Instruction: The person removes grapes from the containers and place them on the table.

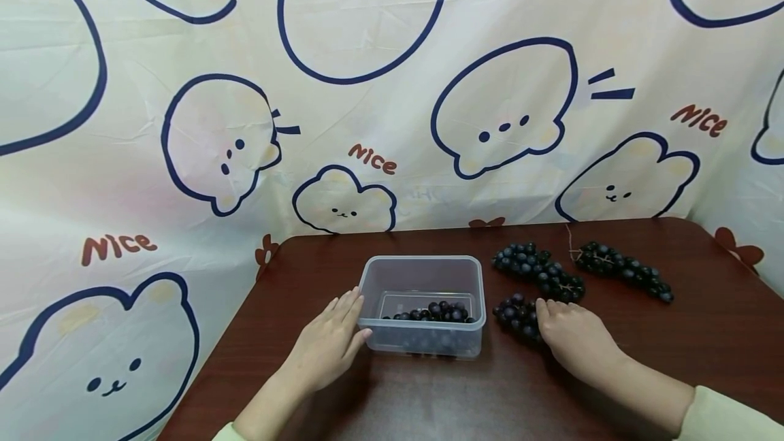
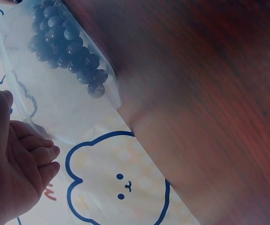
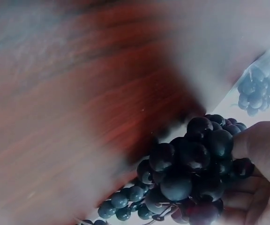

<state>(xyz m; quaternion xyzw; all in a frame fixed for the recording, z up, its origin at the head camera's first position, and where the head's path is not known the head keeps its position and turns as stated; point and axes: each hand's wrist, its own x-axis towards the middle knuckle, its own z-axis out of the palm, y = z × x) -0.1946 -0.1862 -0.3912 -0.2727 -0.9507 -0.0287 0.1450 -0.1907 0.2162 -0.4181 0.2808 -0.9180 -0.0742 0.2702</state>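
Note:
A clear plastic container [image 1: 422, 342] stands on the table, with a bunch of dark grapes [image 1: 444, 312] inside it. My left hand [image 1: 331, 342] rests against the container's left wall, fingers extended along it and thumb near the front corner. Through that wall, the left wrist view shows the grapes [image 2: 62, 44]. To the right of the container, my right hand [image 1: 576, 339] grips another bunch of dark grapes [image 1: 517, 317]. Seen from the right wrist, this bunch [image 3: 191, 164] fills the space before the fingers, and the palm [image 3: 266, 154] lies against its side.
Two more bunches lie behind my right hand: one dark bunch [image 1: 533, 264] close by, another [image 1: 625, 269] farther right with a thin string at its stem. The brown wooden table [image 1: 429, 393] meets a printed cloth backdrop [image 1: 416, 121] at its back edge.

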